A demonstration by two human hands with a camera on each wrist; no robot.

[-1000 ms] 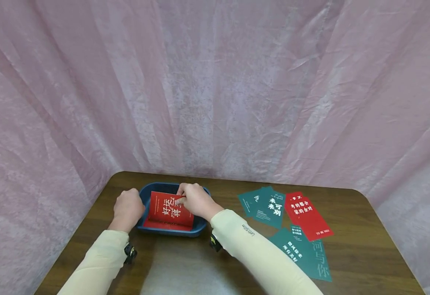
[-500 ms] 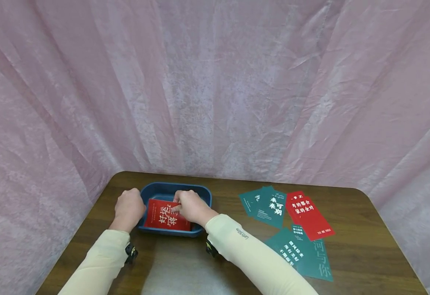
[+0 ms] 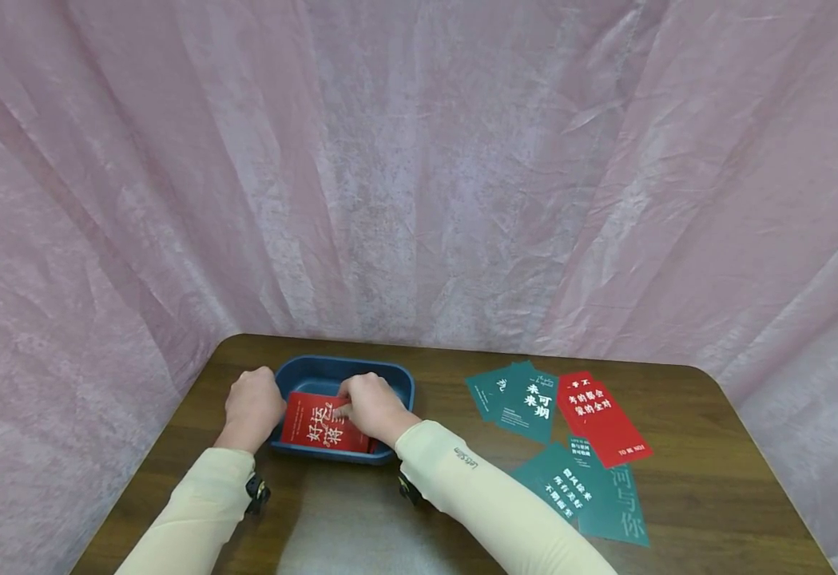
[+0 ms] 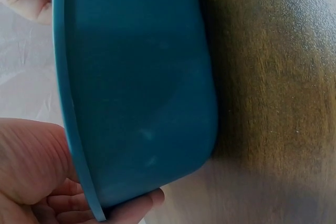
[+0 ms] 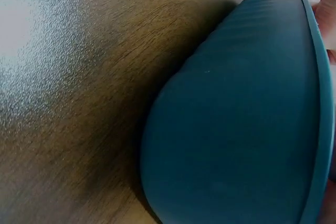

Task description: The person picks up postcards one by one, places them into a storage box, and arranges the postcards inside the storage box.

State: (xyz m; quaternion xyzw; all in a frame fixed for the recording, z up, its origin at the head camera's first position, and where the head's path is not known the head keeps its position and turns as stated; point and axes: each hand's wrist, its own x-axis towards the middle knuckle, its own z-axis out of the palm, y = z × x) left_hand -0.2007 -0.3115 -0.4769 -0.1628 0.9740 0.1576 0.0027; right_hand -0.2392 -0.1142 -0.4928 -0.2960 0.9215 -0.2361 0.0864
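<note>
My left hand (image 3: 252,406) grips the left end of a blue plastic bin (image 3: 318,366). In the left wrist view, the fingers (image 4: 134,205) of that hand curl under the bin's rim (image 4: 71,114). Inside the bin, a red card (image 3: 311,423) with white Chinese characters lies toward the front wall. My right hand (image 3: 375,403) reaches over the bin's right side and pinches the card near its right edge, covering part of the print. The right wrist view is mostly filled by the bin's outer wall (image 5: 226,114).
On the wooden table (image 3: 706,479) to the right lie overlapping green cards (image 3: 526,403) and red cards (image 3: 609,427). More green cards (image 3: 565,483) lie nearer the front, beside the right sleeve (image 3: 490,495). A pink curtain (image 3: 419,176) hangs behind the table.
My right hand has lowered the red card, which was tilted up, down into the bin and slightly toward the front. The left hand stays at the bin's end.
</note>
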